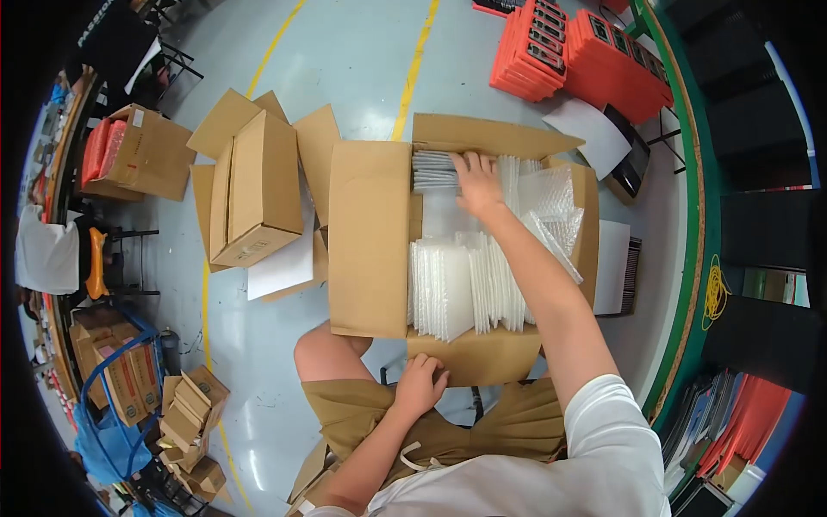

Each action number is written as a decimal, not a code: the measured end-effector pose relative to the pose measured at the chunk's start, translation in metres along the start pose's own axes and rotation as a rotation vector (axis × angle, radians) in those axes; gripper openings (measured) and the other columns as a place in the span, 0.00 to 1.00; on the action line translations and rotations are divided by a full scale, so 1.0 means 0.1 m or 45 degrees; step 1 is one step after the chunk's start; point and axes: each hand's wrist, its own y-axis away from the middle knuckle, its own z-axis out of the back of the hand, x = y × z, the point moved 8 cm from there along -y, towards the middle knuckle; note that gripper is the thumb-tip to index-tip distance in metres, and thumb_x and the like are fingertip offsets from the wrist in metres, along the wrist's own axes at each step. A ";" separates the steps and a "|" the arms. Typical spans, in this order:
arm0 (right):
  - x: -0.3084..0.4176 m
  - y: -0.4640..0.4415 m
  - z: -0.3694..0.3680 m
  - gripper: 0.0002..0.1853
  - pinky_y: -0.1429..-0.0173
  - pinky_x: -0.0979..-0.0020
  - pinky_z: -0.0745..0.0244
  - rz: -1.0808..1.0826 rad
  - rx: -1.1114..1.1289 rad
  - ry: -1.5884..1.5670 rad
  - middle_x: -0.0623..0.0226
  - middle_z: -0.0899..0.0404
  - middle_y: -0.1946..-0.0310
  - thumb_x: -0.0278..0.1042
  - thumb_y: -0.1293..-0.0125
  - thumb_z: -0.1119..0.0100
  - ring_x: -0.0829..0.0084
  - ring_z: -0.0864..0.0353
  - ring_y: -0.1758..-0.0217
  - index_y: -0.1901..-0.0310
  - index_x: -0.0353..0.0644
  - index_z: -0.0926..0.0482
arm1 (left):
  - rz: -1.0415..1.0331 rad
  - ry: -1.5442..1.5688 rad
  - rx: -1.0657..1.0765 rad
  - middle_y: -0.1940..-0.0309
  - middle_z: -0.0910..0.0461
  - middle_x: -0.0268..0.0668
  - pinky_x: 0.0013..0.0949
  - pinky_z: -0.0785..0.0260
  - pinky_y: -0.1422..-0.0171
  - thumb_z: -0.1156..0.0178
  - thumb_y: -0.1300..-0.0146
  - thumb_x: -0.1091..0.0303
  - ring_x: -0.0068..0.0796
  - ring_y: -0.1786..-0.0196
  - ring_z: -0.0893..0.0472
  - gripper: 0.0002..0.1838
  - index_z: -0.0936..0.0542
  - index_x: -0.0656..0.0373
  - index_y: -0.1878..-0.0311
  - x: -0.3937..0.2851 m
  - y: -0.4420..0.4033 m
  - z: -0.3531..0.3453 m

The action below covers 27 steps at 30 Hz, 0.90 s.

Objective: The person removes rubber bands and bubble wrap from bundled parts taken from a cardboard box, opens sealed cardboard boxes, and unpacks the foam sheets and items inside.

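Observation:
A large open cardboard box (370, 241) stands in front of me, with packed rows of clear bubble-wrap bags (444, 289) inside. My right hand (480, 183) reaches into its far part, fingers extended and touching the right end of a row of greyish bubble-wrap packs (434, 170). Whatever lies under the fingertips is hidden. Loose bubble wrap (551, 202) rises along the box's right side. My left hand (420, 385) rests on the near box flap (482, 360), its fingers loosely bent and the thumb apart.
On the left, a second cardboard box (263, 185) sits among spread flaps and a white sheet (284, 267). Red trays (534, 52) are stacked at the far right. A green-edged bench (689, 215) runs along the right. More cartons (129, 375) stand at left beside a blue frame.

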 end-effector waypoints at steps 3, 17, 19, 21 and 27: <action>-0.03 -0.03 -0.11 0.33 0.31 0.52 0.40 -0.126 0.100 -0.036 0.58 0.31 0.40 0.33 0.51 0.30 0.57 0.38 0.31 0.39 0.46 0.27 | 0.009 -0.005 -0.004 0.62 0.23 0.43 0.44 0.28 0.50 0.32 0.43 0.67 0.49 0.56 0.23 0.10 0.19 0.58 0.60 -0.01 -0.02 0.02; 0.02 0.68 1.43 0.47 0.36 0.58 0.28 -0.306 0.356 -0.755 0.49 0.19 0.47 0.47 0.59 0.23 0.49 0.18 0.47 0.37 0.32 0.30 | 0.336 0.766 0.165 0.49 0.21 0.40 0.41 0.27 0.46 0.34 0.35 0.58 0.41 0.47 0.20 0.18 0.22 0.57 0.47 0.25 -0.03 -0.26; 0.24 1.11 1.70 0.47 0.35 0.63 0.29 -0.272 0.578 -1.250 0.49 0.22 0.42 0.46 0.53 0.23 0.56 0.21 0.41 0.34 0.32 0.33 | 0.503 1.618 0.072 0.38 0.26 0.39 0.43 0.27 0.40 0.39 0.32 0.48 0.41 0.43 0.21 0.32 0.34 0.51 0.31 0.01 -0.07 -0.08; 0.54 1.56 1.99 0.46 0.35 0.63 0.29 -0.191 0.504 -1.373 0.48 0.23 0.41 0.45 0.52 0.23 0.57 0.21 0.40 0.34 0.32 0.33 | 0.189 1.769 -0.106 0.31 0.33 0.40 0.49 0.29 0.36 0.45 0.32 0.36 0.46 0.40 0.23 0.43 0.49 0.45 0.23 -0.48 -0.11 0.40; 1.36 2.79 2.50 0.41 0.36 0.64 0.29 0.014 0.215 -1.135 0.49 0.24 0.42 0.44 0.46 0.26 0.58 0.23 0.40 0.34 0.36 0.33 | 0.144 2.249 0.063 0.33 0.29 0.43 0.53 0.33 0.30 0.46 0.34 0.36 0.46 0.34 0.26 0.40 0.37 0.53 0.26 -0.50 0.18 0.41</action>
